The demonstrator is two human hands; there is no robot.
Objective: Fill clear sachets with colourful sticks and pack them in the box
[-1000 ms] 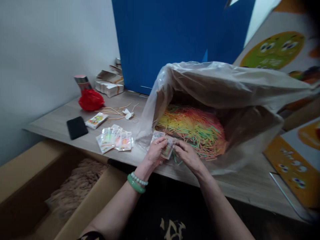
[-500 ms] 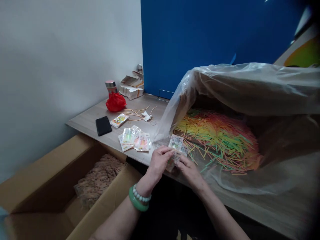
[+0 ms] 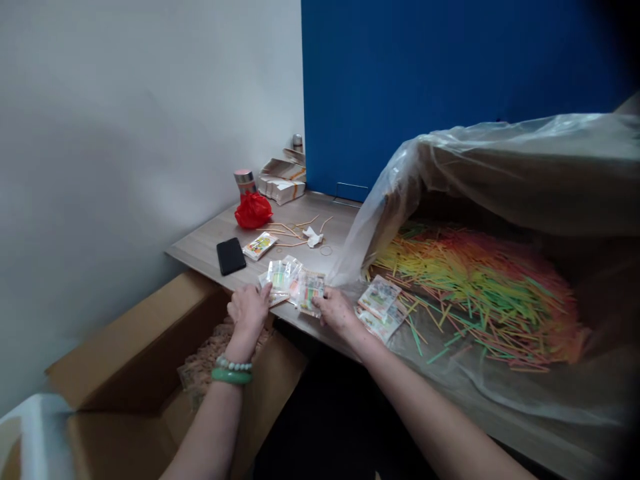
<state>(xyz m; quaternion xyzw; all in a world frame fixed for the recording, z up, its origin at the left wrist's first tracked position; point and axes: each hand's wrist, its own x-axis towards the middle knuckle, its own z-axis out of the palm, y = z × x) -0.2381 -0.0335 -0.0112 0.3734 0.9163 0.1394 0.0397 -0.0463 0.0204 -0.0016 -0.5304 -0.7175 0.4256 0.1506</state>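
Note:
Small clear packets with coloured sticks inside lie in a loose overlapping pile [image 3: 279, 275] near the table's front edge. At the pile's left side is my left hand [image 3: 249, 308], thumb pressed on the edge of the packets and fingers curled, partly hidden. My right hand [image 3: 340, 310] pinches the right edge of one packet [image 3: 311, 288] with green and orange sticks, against the pile's right side. More packets [image 3: 381, 300] lie farther right, partly overlapping, beside loose coloured sticks [image 3: 465, 287] spilling from a plastic-lined box.
The clear plastic liner [image 3: 395, 173] drapes over the box at right. A black phone [image 3: 231, 256], a printed card pack [image 3: 260, 246], a red bag [image 3: 253, 210] and a tumbler [image 3: 245, 181] stand behind. Below left, an open cardboard box [image 3: 135, 353] holds many packets.
Both hands have moved left from near the liner to the packet pile and spread apart. The packets they were over now lie on the table at right. The view has shifted left.

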